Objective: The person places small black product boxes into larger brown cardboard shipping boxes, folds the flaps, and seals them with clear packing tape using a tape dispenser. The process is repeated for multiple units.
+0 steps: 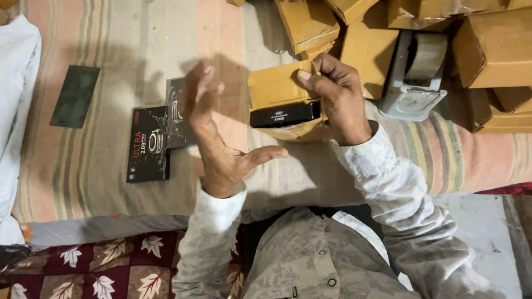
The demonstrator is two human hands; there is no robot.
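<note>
Within right hand [335, 99], cardboard box [280, 102]

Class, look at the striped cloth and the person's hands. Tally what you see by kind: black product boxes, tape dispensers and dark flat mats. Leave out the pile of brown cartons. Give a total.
Black product boxes: 3, namely one on the cloth, one under it, one in the right hand's carton
Tape dispensers: 1
Dark flat mats: 1
Total: 5

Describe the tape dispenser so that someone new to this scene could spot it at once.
Look at the striped cloth, then the heap of cardboard boxes at its upper right. The tape dispenser lies among them, right of the right hand: the only grey plastic thing there, holding a roll of brown tape.
</note>
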